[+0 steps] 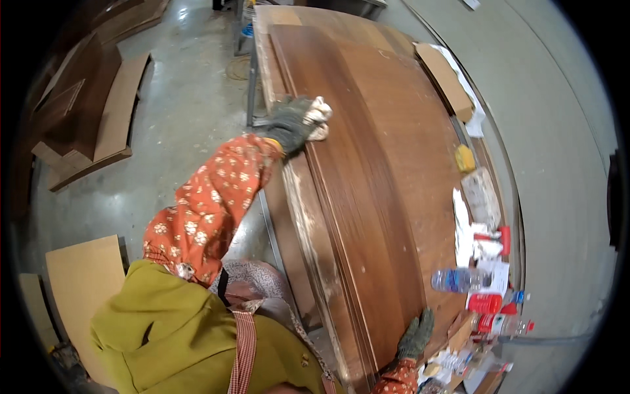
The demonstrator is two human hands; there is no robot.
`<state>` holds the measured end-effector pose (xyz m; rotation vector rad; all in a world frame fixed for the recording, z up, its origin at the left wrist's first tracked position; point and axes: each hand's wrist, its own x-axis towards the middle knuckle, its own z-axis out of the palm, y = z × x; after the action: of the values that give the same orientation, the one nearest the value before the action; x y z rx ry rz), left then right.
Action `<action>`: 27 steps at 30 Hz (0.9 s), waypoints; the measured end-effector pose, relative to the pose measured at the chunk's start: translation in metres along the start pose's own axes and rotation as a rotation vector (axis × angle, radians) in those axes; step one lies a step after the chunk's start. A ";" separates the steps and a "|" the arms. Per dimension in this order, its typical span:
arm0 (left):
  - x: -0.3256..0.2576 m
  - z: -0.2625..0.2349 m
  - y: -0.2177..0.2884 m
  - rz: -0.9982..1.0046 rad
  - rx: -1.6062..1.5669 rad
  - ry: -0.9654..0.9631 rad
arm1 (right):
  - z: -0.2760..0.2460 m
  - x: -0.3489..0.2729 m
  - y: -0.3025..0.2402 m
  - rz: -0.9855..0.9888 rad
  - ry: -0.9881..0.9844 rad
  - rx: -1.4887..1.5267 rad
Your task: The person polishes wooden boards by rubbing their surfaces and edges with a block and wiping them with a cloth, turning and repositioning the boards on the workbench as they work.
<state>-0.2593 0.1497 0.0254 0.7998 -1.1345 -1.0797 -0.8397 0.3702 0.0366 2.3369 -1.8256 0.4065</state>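
A long brown wooden panel [367,177] with a grooved near edge lies on the worktable. My left hand [290,123], in a dark grey-green glove, is closed around a crumpled whitish rag [319,117]. It presses the rag against the panel's left edge, toward the far end. At the lower right, my right hand [416,335], gloved alike, rests on the panel near its close end. Its fingers are stretched out together and nothing shows in them. Orange-red floral sleeves cover both forearms.
Along the table's right side lie a clear plastic bottle [459,280], a red-labelled bottle [502,324], a yellow sponge-like piece [464,158], a whitish block [481,197] and a cardboard piece [445,79]. Brown boards [82,98] are stacked on the floor at left; a cardboard sheet [85,289] stands nearer.
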 end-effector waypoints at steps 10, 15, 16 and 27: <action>-0.137 0.148 -0.036 0.927 0.931 -0.310 | 0.105 0.291 -0.183 -0.112 -0.021 0.110; 0.012 -0.019 0.000 0.436 1.096 -0.094 | 0.119 0.326 -0.209 -0.141 -0.062 0.144; 0.038 -0.065 -0.013 0.566 1.150 0.115 | 0.118 0.328 -0.214 -0.145 -0.071 0.162; 0.155 -0.148 -0.028 0.615 1.160 -0.039 | 0.165 0.411 -0.297 -0.421 0.091 0.015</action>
<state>-0.1147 -0.0102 0.0084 1.1680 -1.8858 0.1715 -0.4412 0.0173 0.0181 2.5739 -1.2462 0.4571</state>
